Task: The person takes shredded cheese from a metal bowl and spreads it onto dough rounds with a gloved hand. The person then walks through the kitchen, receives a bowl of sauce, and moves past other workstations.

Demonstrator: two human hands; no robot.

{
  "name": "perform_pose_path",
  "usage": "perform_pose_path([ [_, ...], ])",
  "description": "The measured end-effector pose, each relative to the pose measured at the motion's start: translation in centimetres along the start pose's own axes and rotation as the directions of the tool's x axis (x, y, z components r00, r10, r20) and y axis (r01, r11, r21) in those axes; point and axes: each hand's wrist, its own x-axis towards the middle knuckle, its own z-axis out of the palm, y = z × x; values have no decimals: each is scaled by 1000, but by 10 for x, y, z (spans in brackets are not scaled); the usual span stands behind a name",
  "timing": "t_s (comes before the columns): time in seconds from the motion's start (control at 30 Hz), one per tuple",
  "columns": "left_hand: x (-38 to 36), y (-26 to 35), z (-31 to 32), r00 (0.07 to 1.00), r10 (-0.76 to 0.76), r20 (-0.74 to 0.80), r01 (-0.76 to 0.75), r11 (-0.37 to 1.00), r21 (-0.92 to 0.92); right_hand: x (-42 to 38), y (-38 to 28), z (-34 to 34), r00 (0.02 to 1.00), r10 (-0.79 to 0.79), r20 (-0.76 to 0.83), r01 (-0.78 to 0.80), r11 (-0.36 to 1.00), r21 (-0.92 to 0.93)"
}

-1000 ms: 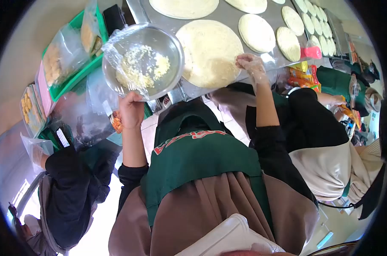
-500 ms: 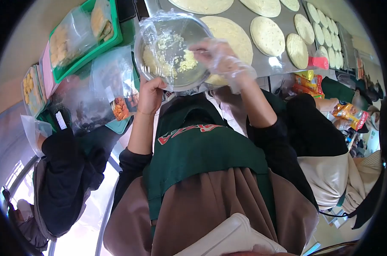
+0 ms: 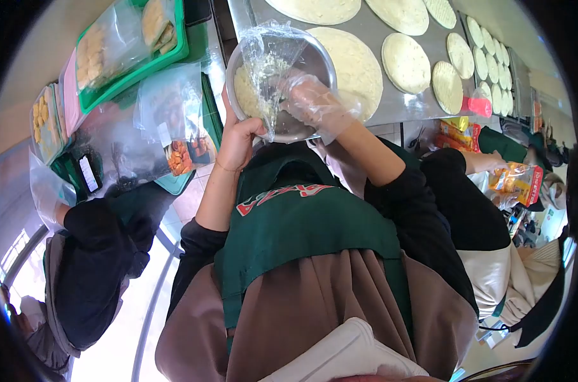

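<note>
My left hand (image 3: 239, 141) is closed on the near left rim of a metal bowl (image 3: 324, 54), thumb on the rim. Pale yellow, crumbly grated food (image 3: 246, 89) lies in the bowl, looking like grated cheese. Clear plastic wrap (image 3: 267, 48) covers part of the bowl's left side and hangs down through its middle. Inside the bowl is my right hand (image 3: 311, 102), in a clear plastic glove. Its fingers curl down among the crumbs, and their tips are hidden. Just right of the bowl lies a large flat dough round (image 3: 359, 70) on the metal table.
More dough rounds (image 3: 406, 63) lie across the metal table (image 3: 422, 102). A pink-red object (image 3: 477, 106) sits at its near edge. Leftward are a green tray (image 3: 181, 44) with bagged food and several plastic bags. Co-workers stand on both sides; one at right holds an orange packet (image 3: 518, 183).
The bowl and my left hand have shifted a little to the right. My right hand has gone lower into the bowl, over the crumbs that were in sight before.
</note>
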Motion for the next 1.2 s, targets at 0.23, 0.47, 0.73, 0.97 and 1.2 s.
perform_pose_path([
  [0.23,11,9,13,1000,-7,-9,8,999,34,7,-1,2,986,-164,19,164,958,-237],
  [0.47,23,11,30,994,69,-85,-67,997,22,25,1,-27,998,-16,-68,10,997,-80],
  [0.73,57,11,17,988,78,-135,-84,996,-36,41,21,-83,928,344,145,-323,541,777],
  [0.97,74,22,-5,957,135,-257,-192,959,-209,91,83,-159,968,248,-32,26,26,999],
  [1.2,66,22,-37,928,154,-340,-248,935,-252,148,155,-217,902,337,-270,162,317,935],
])
